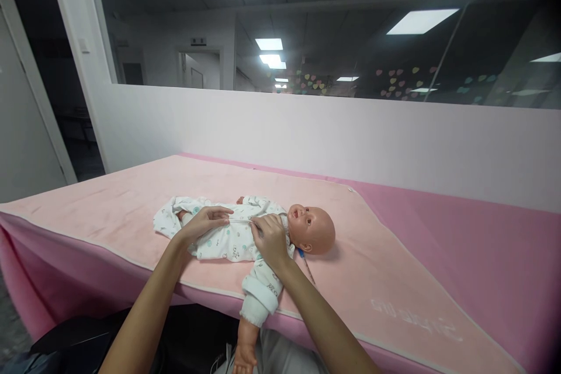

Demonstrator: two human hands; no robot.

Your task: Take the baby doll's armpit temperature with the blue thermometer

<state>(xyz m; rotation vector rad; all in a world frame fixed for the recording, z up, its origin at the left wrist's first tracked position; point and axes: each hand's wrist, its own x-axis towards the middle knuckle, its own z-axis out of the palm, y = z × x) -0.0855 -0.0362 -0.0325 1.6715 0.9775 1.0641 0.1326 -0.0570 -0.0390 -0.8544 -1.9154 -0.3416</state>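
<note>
A baby doll (pixel 319 231) lies on its back across a peach mat, its bald head to the right. It wears white printed baby clothes (pixel 234 245) with cuffed sleeves. At the belly, my left hand (pixel 205 223) is closed, thumb and fingertips pinching the front of the garment. Nearer the chest, my right hand (pixel 270 239) also pinches the cloth with bent fingers. A narrow fold of fabric runs taut between the two hands. One doll arm (pixel 248 342) hangs over the near table edge; the legs are partly covered by white cloth at the left.
The peach mat (pixel 377 269) lies over a pink cloth (pixel 460 234) covering the table. By the doll's neck is a small blue-ended thin object (pixel 301 253), partly behind my right wrist. A white wall (pixel 307 134) with a window stands behind; a doorway is at the left.
</note>
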